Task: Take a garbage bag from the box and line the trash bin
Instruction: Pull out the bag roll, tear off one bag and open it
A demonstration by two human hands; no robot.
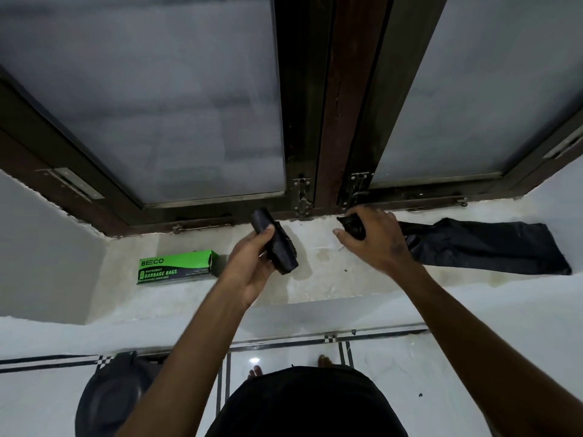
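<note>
A green and black garbage bag box [178, 267] lies on the stone window sill [321, 279], left of my hands. My left hand [252, 266] grips a black roll of garbage bags [277, 247] above the sill. My right hand [372, 238] pinches the bunched end of one black bag [485, 247], which lies flat and stretched out to the right along the sill. The roll and the loose bag are apart. A dark round trash bin [113, 395] stands on the floor at lower left, partly hidden by my left forearm.
Closed frosted windows [157, 105] in dark frames rise right behind the sill, with latches at the middle. White walls flank the sill on both sides. My bare feet stand on white tiled floor [394, 389] below it.
</note>
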